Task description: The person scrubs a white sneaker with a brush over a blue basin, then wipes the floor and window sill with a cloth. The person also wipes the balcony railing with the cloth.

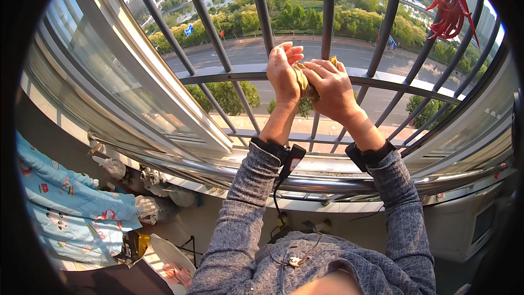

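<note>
Both hands reach out through the open window to the dark metal window guard (pixel 192 20). A crumpled yellowish-green cloth (pixel 305 84) is between them, at the guard's upper crossbar (pixel 245 76). My right hand (pixel 333 86) is closed over the cloth, its fingers bent across the top. My left hand (pixel 284 73) presses its palm side against the cloth from the left, with the fingers curled loosely and the tips apart. How firmly it grips is hidden. Each wrist wears a black band, and a small black device (pixel 292 162) hangs at the left one.
Dried red chillies (pixel 452 10) hang on the bars at upper right. A shiny metal rail (pixel 327 184) crosses before my body. Sliding window frames (pixel 163 65) stand either side. A blue patterned quilt (pixel 73 209) and plastic bags (pixel 112 167) are at left, a white appliance (pixel 460 225) at right.
</note>
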A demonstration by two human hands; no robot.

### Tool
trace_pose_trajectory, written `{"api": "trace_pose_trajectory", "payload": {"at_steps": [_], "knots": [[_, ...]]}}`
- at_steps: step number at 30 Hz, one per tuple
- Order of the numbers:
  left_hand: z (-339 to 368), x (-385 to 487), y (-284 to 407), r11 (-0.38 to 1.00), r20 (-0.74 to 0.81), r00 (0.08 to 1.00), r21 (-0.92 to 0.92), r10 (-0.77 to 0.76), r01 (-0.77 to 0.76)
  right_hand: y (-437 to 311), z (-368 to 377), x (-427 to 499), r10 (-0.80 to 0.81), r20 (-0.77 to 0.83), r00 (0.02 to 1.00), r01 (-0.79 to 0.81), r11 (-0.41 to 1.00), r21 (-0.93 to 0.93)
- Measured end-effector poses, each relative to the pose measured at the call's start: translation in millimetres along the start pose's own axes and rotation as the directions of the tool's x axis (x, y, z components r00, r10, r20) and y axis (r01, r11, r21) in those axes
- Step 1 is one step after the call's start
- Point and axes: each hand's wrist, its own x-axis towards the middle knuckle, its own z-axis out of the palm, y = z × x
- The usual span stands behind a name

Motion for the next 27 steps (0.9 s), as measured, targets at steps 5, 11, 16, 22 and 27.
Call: {"api": "trace_pose_trajectory", "payload": {"at_steps": [5,11,16,22,27], "knots": [[-2.5,-0.2,0.9,0.995,0.008,1.0,0.099,0.002,-0.003,-1.2,-12.7,-0.6,0.144,-0.129,0.981,-0.138,0.989,0.054],[-0.2,-4.7,-6.0,0.988,0.07,0.995,0.131,0.07,-0.078,30.1,-2.8,-5.0,0.459,-0.466,0.757,-0.374,0.888,0.267],[0.1,-4.4,-8.9,0.978,0.093,0.993,0.19,0.072,-0.089,41.8,3.3,-14.7,0.407,-0.092,0.909,-0.402,0.913,0.066],[6.0,-9.4,-6.6,0.947,0.114,0.985,0.28,0.128,-0.156,25.7,5.6,-12.1,0.343,-0.135,0.929,-0.362,0.919,-0.155],[2.2,-7.1,10.7,0.931,-0.042,0.941,0.168,0.336,-0.325,6.2,2.6,-11.1,0.326,-0.152,0.933,-0.357,0.891,-0.28]]}}
